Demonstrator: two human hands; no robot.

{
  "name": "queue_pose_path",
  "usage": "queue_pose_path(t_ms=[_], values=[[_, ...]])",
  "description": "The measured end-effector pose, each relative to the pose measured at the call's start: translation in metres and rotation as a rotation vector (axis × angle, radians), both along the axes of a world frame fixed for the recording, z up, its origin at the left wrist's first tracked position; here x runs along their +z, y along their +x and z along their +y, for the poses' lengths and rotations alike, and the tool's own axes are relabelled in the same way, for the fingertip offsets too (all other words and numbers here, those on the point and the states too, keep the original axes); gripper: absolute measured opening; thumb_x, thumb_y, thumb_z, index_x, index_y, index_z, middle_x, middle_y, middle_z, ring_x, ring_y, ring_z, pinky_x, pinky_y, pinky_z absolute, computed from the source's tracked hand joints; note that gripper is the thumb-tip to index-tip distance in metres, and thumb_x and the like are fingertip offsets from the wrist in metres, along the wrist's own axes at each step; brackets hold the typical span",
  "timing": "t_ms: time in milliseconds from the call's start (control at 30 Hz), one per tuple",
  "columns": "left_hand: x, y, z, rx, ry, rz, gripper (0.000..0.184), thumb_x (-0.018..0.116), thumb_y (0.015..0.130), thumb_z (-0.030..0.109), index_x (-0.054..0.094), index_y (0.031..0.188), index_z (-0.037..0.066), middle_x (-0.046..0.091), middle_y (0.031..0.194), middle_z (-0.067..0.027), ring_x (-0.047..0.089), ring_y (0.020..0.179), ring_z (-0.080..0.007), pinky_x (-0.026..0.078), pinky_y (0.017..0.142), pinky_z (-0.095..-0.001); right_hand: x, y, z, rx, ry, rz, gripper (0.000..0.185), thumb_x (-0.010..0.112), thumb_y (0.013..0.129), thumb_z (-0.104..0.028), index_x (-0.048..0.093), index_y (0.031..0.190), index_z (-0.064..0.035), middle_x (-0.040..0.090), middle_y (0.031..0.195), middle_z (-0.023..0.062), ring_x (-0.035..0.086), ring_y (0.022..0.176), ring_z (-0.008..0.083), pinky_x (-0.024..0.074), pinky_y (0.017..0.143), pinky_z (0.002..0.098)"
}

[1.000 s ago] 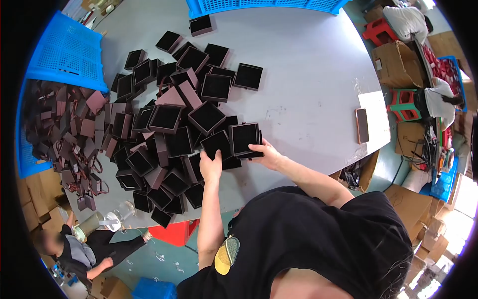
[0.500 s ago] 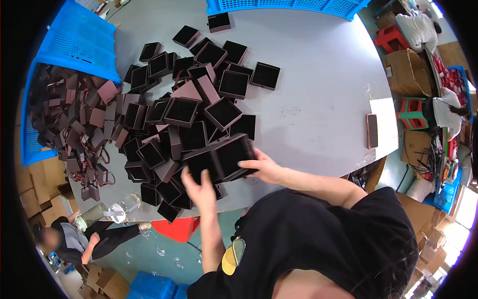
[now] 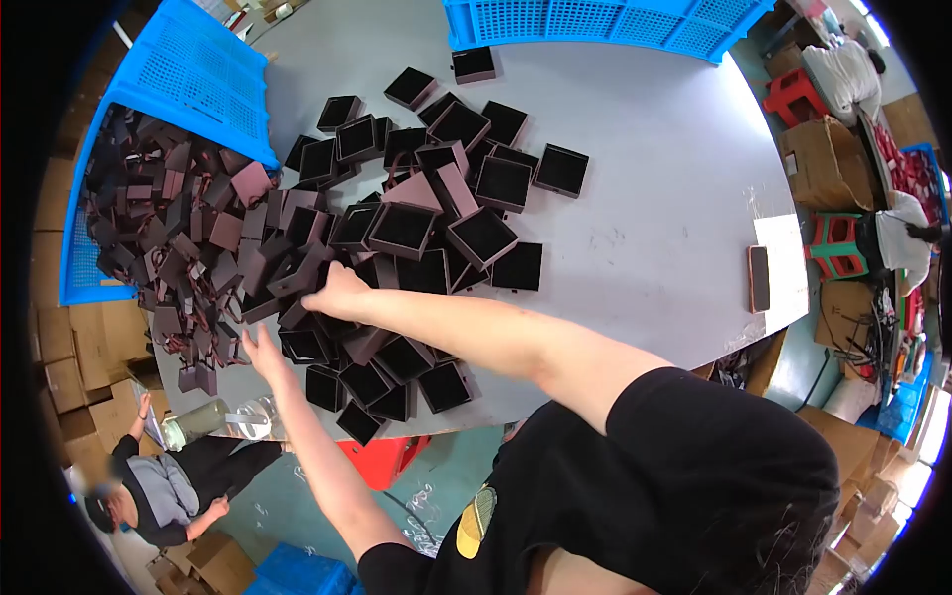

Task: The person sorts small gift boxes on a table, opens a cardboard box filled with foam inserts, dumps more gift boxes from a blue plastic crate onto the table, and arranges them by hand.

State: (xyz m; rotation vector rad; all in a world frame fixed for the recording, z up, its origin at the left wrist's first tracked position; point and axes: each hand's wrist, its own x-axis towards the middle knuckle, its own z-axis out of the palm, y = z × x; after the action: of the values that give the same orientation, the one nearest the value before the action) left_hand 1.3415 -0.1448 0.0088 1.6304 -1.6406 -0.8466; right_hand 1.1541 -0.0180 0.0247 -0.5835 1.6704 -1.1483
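My right hand (image 3: 342, 294) reaches across to the left side of the pile. Its thumb and fingers close on the end of a tilted dark jewelry box (image 3: 297, 272); part of the grip is hidden. Below and to the left, my left hand (image 3: 264, 355) has its fingers apart and holds nothing, beside the pile's lower left edge. Open box halves with black linings (image 3: 404, 230) lie heaped around both hands. Farther left, closed brownish boxes with ribbon loops (image 3: 188, 238) spill from a tipped blue crate (image 3: 203, 84).
Another blue crate (image 3: 605, 25) stands at the table's far edge. A phone (image 3: 759, 280) lies on white paper at the right. Clear drink bottles (image 3: 253, 417) are at the near left edge. A seated person (image 3: 164, 486) is beyond them, and a red stool (image 3: 387, 461) is below the table.
My hands have moved left, away from two open boxes they held together over the pile. My right hand now grips another box. The view has shifted slightly.
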Motion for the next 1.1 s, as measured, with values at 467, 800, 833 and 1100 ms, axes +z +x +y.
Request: queue_pose_path(t_ms=[467,800,833,1100], values=[[-0.026,-0.071,0.243,-0.537,-0.36,-0.103,0.034,0.058,0.079,-0.001,0.053,0.113,-0.001,0.049,0.127,-0.016,0.047,0.118,-0.0306,0.033,0.103,-0.0383,-0.128,-0.278,0.265,-0.146,0.373,1.094,0.099,0.081,0.062,-0.037,0.029,0.142,-0.0114,0.029,0.145,0.0137,0.029,0.133,0.0332,0.0278,0.108,0.0509],[-0.05,-0.172,0.321,-0.617,0.742,0.535,0.048,0.064,0.084,0.008,0.044,0.127,0.0,0.046,0.129,-0.0173,0.047,0.12,-0.027,0.037,0.102,-0.0386,-0.106,-0.234,0.262,-0.2,0.268,1.073,0.105,0.083,0.057,-0.036,0.03,0.141,-0.0012,0.041,0.13,0.0172,0.041,0.116,0.0354,0.0364,0.098,0.0454],[-0.054,-0.179,0.316,-0.543,0.871,0.6,0.059,0.065,0.086,0.012,0.035,0.135,0.001,0.044,0.131,-0.0155,0.048,0.119,-0.023,0.038,0.101,-0.0368,-0.086,-0.208,0.271,-0.208,0.183,1.064,0.105,0.083,0.056,-0.035,0.031,0.14,0.0003,0.041,0.128,0.018,0.042,0.113,0.0358,0.0367,0.097,0.0453],[-0.022,-0.199,0.314,-0.531,0.75,0.488,0.053,0.064,0.076,-0.004,0.042,0.124,-0.002,0.058,0.108,-0.011,0.059,0.095,-0.0183,0.05,0.084,-0.0297,-0.014,-0.101,0.314,-0.148,-0.204,0.632,0.096,0.08,0.064,-0.024,0.028,0.142,0.0004,0.046,0.125,0.0211,0.045,0.116,0.0337,0.0378,0.099,0.0442]])
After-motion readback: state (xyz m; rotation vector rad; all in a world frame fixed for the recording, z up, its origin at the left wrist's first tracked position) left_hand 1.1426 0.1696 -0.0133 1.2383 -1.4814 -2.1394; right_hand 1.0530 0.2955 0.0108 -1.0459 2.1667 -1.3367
